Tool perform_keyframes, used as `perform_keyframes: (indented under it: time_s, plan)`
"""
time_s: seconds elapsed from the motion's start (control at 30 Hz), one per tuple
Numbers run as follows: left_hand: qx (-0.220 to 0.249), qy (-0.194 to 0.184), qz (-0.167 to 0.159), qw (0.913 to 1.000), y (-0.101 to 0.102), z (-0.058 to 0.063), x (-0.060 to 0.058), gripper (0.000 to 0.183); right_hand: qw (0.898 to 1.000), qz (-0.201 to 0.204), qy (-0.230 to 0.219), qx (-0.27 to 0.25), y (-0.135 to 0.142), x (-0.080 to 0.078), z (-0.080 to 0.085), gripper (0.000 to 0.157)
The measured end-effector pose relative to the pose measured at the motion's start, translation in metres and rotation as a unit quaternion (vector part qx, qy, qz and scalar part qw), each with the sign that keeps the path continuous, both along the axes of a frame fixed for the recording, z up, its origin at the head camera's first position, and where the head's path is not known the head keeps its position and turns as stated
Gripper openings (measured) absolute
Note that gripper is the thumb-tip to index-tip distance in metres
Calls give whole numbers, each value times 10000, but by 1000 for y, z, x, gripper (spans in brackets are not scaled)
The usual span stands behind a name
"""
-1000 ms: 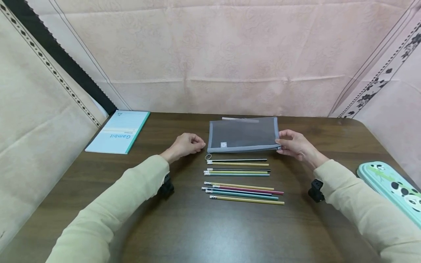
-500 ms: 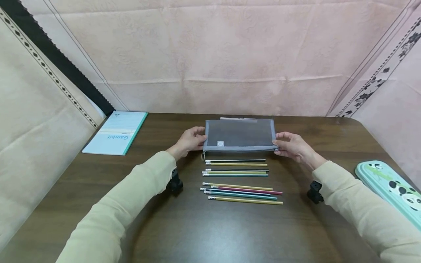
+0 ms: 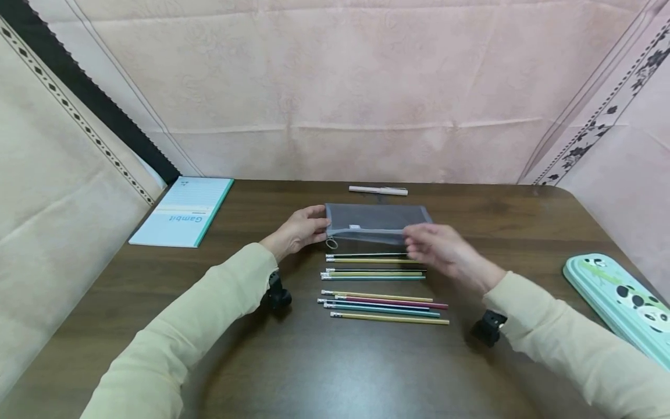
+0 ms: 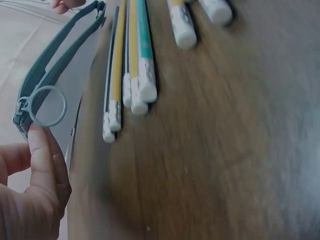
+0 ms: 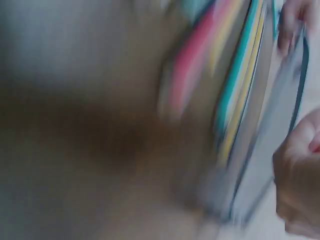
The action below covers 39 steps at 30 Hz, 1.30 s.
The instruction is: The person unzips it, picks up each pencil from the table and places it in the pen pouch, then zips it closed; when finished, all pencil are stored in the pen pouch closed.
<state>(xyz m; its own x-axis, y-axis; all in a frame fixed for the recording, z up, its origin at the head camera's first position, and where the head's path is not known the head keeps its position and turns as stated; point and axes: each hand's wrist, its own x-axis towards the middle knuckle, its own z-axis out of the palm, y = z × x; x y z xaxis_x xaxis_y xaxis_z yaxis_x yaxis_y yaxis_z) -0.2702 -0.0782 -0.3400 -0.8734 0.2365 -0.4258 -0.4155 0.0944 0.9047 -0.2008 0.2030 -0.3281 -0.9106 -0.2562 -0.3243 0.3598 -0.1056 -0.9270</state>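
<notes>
A grey mesh zipper pouch (image 3: 366,216) lies on the table, its zipper edge facing me. My left hand (image 3: 299,231) pinches its left end, beside the round zipper pull ring (image 4: 48,106). In the left wrist view the pouch's mouth gapes between its two zipper edges. My right hand (image 3: 450,256) has its fingertips on the front lip, right of the middle, and seems to pinch it; the right wrist view is blurred. Just in front of the pouch, several pencils (image 3: 374,278) lie in rows, erasers to the left.
A white pen (image 3: 378,190) lies behind the pouch. At the far left is a light blue notebook (image 3: 180,212). A mint pencil case (image 3: 623,302) with pandas sits at the right. Cloth (image 3: 335,99) hangs behind the wooden table (image 3: 293,361).
My left hand has come to the pouch's left end and taken hold of it. The right hand has shifted left from the right corner. The pouch has lowered, uncovering the pen.
</notes>
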Motion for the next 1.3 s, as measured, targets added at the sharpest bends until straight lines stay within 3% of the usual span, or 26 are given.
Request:
perform_keyframes:
  time_s: [0.1, 0.17, 0.33, 0.43, 0.53, 0.63, 0.7, 0.77, 0.9, 0.97, 1.07, 1.17, 1.3]
  plan:
    - [200, -88, 10, 9998, 1, 2, 3, 59, 9964, 629, -490, -279, -29, 11, -7, 20]
    - [306, -169, 19, 9994, 2, 5, 6, 61, 9945, 706, -711, -321, -44, 15, -13, 30]
    - [324, -306, 19, 9990, 1, 7, 11, 63, 9938, -68, -875, -688, -63, 16, -20, 48]
    - [291, -368, 19, 9989, -1, 6, 13, 63, 9912, -540, -838, -866, -68, 15, -21, 40]
    - [208, -402, -37, 9990, -5, 5, 16, 64, 9896, -762, -802, -925, -70, 14, -21, 26]
    - [-122, -33, -121, 9998, -9, 3, 18, 68, 9896, -808, -774, -899, -72, 13, -21, 19]
    - [-675, 612, -194, 9957, -12, 4, 19, 69, 9906, -780, -728, -858, -74, 13, -20, 19]
    - [-1290, 1459, -317, 9803, -13, 5, 21, 66, 9921, -694, -654, -817, -75, 12, -19, 20]
    - [-2055, 2981, -1081, 9259, -7, 14, 28, 51, 9948, -509, -470, -744, -77, 11, -17, 21]
    - [-2145, 3402, -1629, 9009, -1, 20, 30, 46, 9961, -398, -384, -692, -78, 12, -17, 21]
    - [-2374, 3678, -2180, 8723, 8, 25, 34, 43, 9975, -170, -265, -632, -81, 12, -17, 21]
    - [-2650, 3706, -2340, 8589, 13, 28, 35, 38, 9982, 66, -180, -559, -84, 12, -18, 20]
    - [-2895, 3764, -2168, 8529, 16, 30, 36, 30, 9983, 383, -190, -394, -85, 10, -20, 17]
